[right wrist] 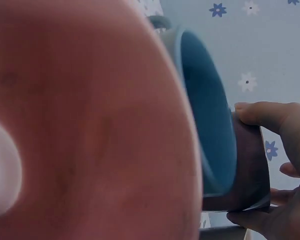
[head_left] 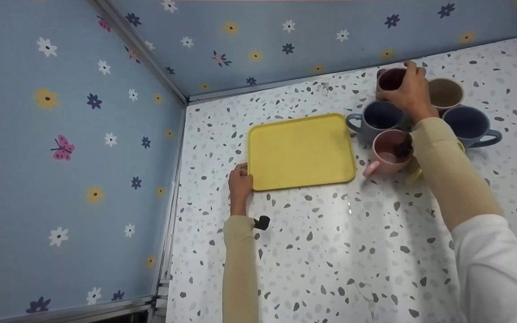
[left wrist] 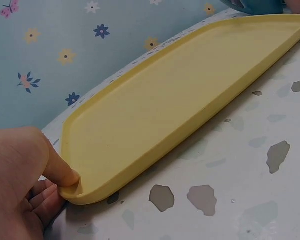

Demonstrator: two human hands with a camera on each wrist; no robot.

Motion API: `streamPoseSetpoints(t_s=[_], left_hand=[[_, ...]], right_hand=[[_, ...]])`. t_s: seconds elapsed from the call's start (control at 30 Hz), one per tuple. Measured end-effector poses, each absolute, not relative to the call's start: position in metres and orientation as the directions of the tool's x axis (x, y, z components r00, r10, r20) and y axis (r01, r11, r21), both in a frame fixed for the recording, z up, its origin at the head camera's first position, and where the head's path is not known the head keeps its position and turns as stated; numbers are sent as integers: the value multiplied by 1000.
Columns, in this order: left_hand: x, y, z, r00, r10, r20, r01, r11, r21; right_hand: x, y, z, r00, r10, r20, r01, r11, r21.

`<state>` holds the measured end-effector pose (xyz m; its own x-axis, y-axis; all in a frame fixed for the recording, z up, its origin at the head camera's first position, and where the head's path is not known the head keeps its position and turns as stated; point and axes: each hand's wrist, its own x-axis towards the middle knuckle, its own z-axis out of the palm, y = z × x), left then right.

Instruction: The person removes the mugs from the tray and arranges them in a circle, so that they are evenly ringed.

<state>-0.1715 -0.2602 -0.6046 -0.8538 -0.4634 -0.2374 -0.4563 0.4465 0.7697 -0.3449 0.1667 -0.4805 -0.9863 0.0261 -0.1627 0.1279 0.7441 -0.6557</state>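
Observation:
My left hand (head_left: pixel 240 185) pinches the left front corner of a yellow tray (head_left: pixel 301 152). In the left wrist view the thumb (left wrist: pixel 60 167) lies inside the rim and the other fingers are outside it. My right hand (head_left: pixel 413 94) grips a dark maroon mug (head_left: pixel 389 80) by its rim and side at the back of the group. Close in front stand a blue-grey mug (head_left: pixel 382 119) and a pink mug (head_left: pixel 391 166). The pink mug (right wrist: pixel 105 120) fills much of the right wrist view and hides part of the others.
Right of the right hand stand a beige mug (head_left: pixel 445 93) and a dark blue mug (head_left: pixel 467 125). Something yellow (head_left: pixel 415 175) is mostly hidden beneath the right forearm. Flowered blue panels (head_left: pixel 285 45) border the speckled table (head_left: pixel 312 260) at the back and left.

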Motion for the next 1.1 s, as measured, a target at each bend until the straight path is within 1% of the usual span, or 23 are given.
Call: streamPoseSetpoints(t_s=[0.23, 0.37, 0.63, 0.8, 0.93, 1.1], left_hand=[[-170, -260, -604, -855, -452, -255, -460, 433, 775], [-170, -260, -604, -858, -452, -243, -450, 433, 781], [-173, -261, -607, -854, -458, -247, -457, 435, 776], [-172, -259, -607, -852, -459, -251, -465, 446, 765], [-170, -259, -605, -854, -456, -249, -463, 453, 762], [-169, -259, -603, -856, -455, -246, -454, 432, 779]], right_hand=[[-342, 169, -486, -996, -9, -93, 51, 781, -623], [-342, 172, -487, -997, 0, -75, 44, 808, -587], [-343, 179, -485, -989, 30, -148, 109, 821, -560], [-342, 181, -484, -979, 21, -205, 130, 836, -533], [-341, 181, -481, -969, 8, -249, 139, 847, -513], [-340, 180, -479, -963, -8, -270, 133, 855, -501]])
